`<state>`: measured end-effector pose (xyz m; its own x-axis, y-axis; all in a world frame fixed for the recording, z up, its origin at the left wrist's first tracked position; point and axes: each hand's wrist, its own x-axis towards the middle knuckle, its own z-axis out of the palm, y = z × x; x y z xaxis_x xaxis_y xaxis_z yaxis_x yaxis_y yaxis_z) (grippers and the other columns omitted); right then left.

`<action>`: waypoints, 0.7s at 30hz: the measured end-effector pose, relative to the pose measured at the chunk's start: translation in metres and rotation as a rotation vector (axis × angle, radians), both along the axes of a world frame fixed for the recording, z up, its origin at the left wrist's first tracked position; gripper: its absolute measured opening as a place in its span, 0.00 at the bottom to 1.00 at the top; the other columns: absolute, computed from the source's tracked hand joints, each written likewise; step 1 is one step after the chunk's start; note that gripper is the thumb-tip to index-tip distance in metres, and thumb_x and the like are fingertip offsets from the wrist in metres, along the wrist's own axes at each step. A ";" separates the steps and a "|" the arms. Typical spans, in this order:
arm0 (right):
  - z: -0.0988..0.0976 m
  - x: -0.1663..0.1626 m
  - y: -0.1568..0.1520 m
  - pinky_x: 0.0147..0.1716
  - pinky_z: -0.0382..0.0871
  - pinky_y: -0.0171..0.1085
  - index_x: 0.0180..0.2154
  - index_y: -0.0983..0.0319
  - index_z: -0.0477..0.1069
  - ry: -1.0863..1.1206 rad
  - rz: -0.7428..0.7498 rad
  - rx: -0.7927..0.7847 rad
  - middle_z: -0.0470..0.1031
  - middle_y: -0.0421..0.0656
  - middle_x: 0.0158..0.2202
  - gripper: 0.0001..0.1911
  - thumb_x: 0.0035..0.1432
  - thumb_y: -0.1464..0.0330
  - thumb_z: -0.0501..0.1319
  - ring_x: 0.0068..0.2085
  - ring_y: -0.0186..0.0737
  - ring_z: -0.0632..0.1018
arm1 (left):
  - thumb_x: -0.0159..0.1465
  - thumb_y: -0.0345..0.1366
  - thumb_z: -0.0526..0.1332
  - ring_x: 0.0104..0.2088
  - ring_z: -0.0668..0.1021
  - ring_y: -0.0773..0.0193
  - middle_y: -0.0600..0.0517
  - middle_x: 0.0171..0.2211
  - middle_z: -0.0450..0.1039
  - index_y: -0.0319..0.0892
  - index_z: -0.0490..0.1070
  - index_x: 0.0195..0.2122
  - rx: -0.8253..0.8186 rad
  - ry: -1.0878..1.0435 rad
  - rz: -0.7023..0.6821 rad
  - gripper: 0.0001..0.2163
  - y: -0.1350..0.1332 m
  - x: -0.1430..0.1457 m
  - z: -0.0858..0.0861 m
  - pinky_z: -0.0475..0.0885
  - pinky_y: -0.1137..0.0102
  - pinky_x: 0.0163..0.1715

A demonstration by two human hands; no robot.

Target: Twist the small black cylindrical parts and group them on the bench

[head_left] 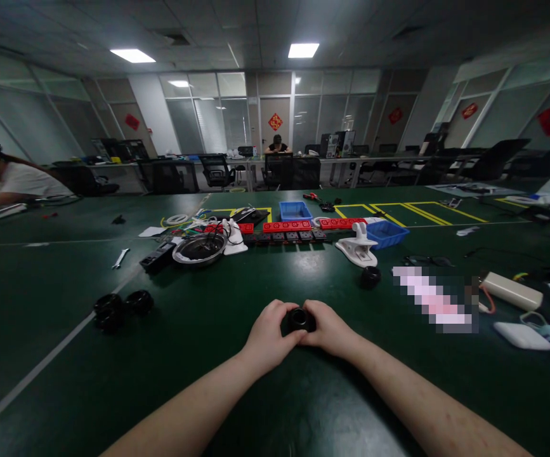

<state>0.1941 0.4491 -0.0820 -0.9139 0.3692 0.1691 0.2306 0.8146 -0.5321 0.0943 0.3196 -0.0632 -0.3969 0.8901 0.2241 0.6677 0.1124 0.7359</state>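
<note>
Both my hands meet over a small black round part [299, 319] resting on the green table [217, 381]. My left hand [269, 336] curls its fingers around the part's left side. From the right, my right hand [328, 329] grips it too, fingers closed. Only the top of the black part shows between them. A similar black round part [370, 277] stands alone further back to the right.
Three black rings [121, 308] lie at the left. Behind are a metal bowl [199, 248], red and black power strips [288, 230], blue bins [295, 210], a white clamp-like device [358, 247] and a wrench [120, 258]. White gadgets [512, 291] lie at the right. A person sits at far left.
</note>
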 end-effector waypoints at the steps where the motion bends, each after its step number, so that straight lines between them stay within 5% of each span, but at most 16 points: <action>1: -0.001 -0.001 -0.002 0.26 0.54 0.32 0.24 0.62 0.59 0.002 -0.019 0.031 0.63 0.37 0.25 0.16 0.36 0.63 0.65 0.28 0.34 0.64 | 0.50 0.33 0.63 0.38 0.70 0.59 0.51 0.36 0.66 0.44 0.67 0.41 0.000 0.003 0.026 0.15 0.000 0.001 -0.001 0.66 0.66 0.39; 8: 0.002 -0.002 -0.009 0.31 0.58 0.36 0.28 0.62 0.64 -0.043 -0.054 0.124 0.67 0.42 0.28 0.13 0.40 0.62 0.62 0.32 0.40 0.68 | 0.51 0.34 0.62 0.39 0.69 0.59 0.51 0.36 0.66 0.43 0.66 0.40 0.015 0.060 0.120 0.14 -0.001 0.005 -0.005 0.65 0.64 0.40; 14: 0.006 0.005 0.006 0.42 0.59 0.43 0.49 0.61 0.60 0.038 0.166 -0.054 0.67 0.47 0.43 0.34 0.38 0.61 0.65 0.42 0.46 0.68 | 0.46 0.40 0.66 0.45 0.66 0.56 0.49 0.43 0.64 0.43 0.63 0.47 0.042 0.080 0.080 0.26 -0.001 -0.001 -0.003 0.61 0.61 0.46; 21: 0.014 0.006 0.019 0.42 0.61 0.41 0.46 0.62 0.65 -0.049 0.291 -0.228 0.68 0.45 0.42 0.28 0.41 0.66 0.65 0.42 0.44 0.69 | 0.49 0.36 0.66 0.39 0.70 0.60 0.51 0.36 0.69 0.44 0.69 0.41 0.034 0.037 -0.050 0.17 0.000 -0.017 0.000 0.65 0.67 0.39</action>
<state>0.1999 0.4681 -0.0685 -0.9911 0.1156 0.0656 0.0365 0.7114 -0.7018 0.0778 0.3192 -0.0636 -0.3432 0.9002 0.2680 0.6984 0.0539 0.7136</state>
